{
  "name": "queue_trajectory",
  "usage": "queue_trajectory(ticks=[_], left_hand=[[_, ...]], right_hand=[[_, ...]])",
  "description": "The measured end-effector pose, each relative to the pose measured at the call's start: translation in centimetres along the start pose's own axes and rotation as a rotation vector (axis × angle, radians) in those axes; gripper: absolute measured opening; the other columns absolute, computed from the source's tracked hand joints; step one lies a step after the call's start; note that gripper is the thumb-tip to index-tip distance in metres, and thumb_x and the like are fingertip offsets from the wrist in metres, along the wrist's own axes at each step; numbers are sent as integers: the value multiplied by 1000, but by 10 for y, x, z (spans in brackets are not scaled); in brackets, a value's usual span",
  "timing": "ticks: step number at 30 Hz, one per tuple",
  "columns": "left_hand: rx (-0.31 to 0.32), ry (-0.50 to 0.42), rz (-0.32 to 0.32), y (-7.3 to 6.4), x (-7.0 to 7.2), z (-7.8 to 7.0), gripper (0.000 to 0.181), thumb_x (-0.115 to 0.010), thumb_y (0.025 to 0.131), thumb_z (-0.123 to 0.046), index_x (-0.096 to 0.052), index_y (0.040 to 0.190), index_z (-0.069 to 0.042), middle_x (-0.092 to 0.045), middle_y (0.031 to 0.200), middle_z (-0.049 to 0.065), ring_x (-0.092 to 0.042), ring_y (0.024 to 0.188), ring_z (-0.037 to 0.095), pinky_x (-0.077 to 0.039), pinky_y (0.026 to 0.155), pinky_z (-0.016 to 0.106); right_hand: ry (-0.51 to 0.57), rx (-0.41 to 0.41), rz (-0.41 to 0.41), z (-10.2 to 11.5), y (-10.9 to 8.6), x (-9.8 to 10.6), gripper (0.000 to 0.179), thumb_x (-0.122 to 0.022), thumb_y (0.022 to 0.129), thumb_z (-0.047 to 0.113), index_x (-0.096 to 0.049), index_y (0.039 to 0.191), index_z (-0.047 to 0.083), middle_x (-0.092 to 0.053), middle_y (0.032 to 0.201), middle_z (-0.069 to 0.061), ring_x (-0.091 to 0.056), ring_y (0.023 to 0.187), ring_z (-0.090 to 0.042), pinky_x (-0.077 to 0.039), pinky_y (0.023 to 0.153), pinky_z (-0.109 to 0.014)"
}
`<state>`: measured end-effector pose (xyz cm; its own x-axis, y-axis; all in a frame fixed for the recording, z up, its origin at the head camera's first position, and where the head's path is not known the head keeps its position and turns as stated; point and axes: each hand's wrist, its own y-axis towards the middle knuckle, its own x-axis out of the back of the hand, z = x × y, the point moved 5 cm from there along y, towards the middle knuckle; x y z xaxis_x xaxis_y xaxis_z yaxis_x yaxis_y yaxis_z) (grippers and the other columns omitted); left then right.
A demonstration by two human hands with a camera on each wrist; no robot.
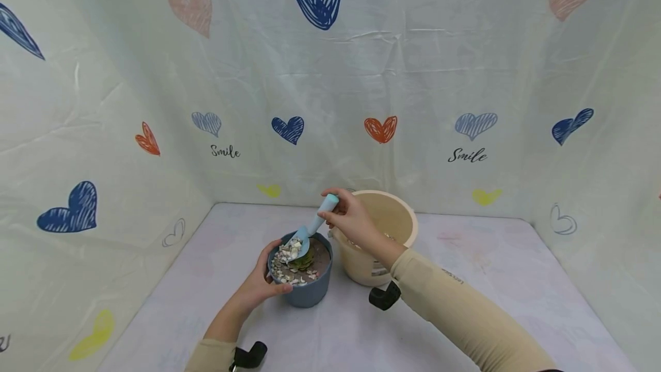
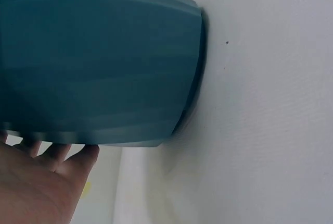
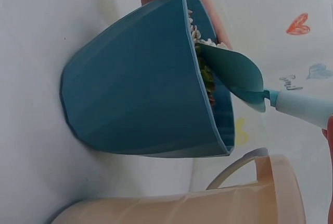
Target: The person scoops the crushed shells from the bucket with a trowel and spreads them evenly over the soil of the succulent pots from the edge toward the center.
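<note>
A blue plant pot (image 1: 308,296) stands upright on the table, holding soil, a small green succulent (image 1: 302,262) and pale pebbles (image 1: 281,271) along its left and front side. My left hand (image 1: 256,285) grips the pot's left side, thumb at the front of the rim; in the left wrist view its fingers (image 2: 78,164) touch the pot wall. My right hand (image 1: 356,223) pinches the handle of a light blue scoop (image 1: 322,211). Tilted down into the pot, the scoop's blade (image 3: 237,73) carries pebbles and partly covers the succulent.
Just right of the pot stands a cream bucket (image 1: 405,225), with some pebbles visible inside and a handle showing in the right wrist view. A pale cloth covers the table (image 1: 490,268). Heart-printed sheeting (image 1: 330,73) hangs behind and at both sides.
</note>
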<state>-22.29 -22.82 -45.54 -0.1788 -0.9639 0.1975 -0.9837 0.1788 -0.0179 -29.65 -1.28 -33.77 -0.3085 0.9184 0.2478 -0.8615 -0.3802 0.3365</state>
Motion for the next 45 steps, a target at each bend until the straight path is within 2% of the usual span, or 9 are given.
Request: queue_trajectory(ticks=[6,10,15,23,28,31,35,40,45], left_hand=[[-7,-11,17,2,2,3,108,-85,73,-19,-14,154,-19,-7,159,22,-5,144,44,-14,110,62],[-11,2,75,6,7,3,110,-86,73,-20,-12,155,-16,-4,159,21,-3,145,43,-13,110,62],[-44,34,205,13,13,3,112,-85,75,-20,-7,156,-16,-1,159,20,0,144,43,-13,110,63],[-115,77,422,31,23,1,111,-83,75,-17,-7,156,-16,-6,155,22,-11,139,45,-22,105,62],[-116,72,563,41,28,-6,113,-84,75,-18,-5,156,-15,-10,155,22,-15,137,43,-26,104,54],[-112,80,616,46,30,-10,113,-85,75,-18,-7,156,-16,-11,155,21,-15,138,42,-27,105,51],[-94,117,646,53,32,-13,112,-85,74,-19,-9,156,-18,-15,154,19,-19,137,40,-30,104,49],[-92,156,688,59,32,-15,113,-86,73,-20,-10,157,-18,-18,153,18,-22,136,37,-30,104,47],[-77,177,692,62,33,-17,113,-88,71,-21,-14,156,-18,-20,153,17,-21,136,36,-28,105,48]], right_hand=[[-24,17,8,29,-12,1,39,-66,91,-1,-54,128,-3,-65,88,-15,-64,78,-37,-55,71,-51],[-27,33,0,34,-15,2,38,-66,91,-2,-54,127,-3,-64,86,-15,-64,76,-35,-55,70,-50],[0,58,2,25,-15,1,39,-66,90,-4,-54,127,-4,-65,88,-16,-63,74,-36,-55,68,-50],[47,83,-7,17,-17,3,40,-65,90,-4,-53,128,-6,-63,89,-17,-60,79,-51,-55,68,-50],[33,88,-17,17,-17,4,40,-66,90,-4,-54,128,-5,-64,89,-16,-63,75,-38,-55,67,-48],[31,80,-27,16,-16,4,40,-66,90,-3,-54,128,-5,-65,90,-15,-64,73,-30,-56,67,-45],[37,69,-34,14,-15,5,40,-66,90,-3,-55,128,-4,-65,90,-15,-63,72,-23,-56,66,-40],[40,51,-31,13,-15,4,40,-66,90,-2,-55,129,-4,-65,90,-15,-64,73,-24,-56,66,-41],[47,46,-34,9,-13,4,40,-67,89,-3,-55,128,-4,-65,90,-14,-63,72,-24,-56,66,-41]])
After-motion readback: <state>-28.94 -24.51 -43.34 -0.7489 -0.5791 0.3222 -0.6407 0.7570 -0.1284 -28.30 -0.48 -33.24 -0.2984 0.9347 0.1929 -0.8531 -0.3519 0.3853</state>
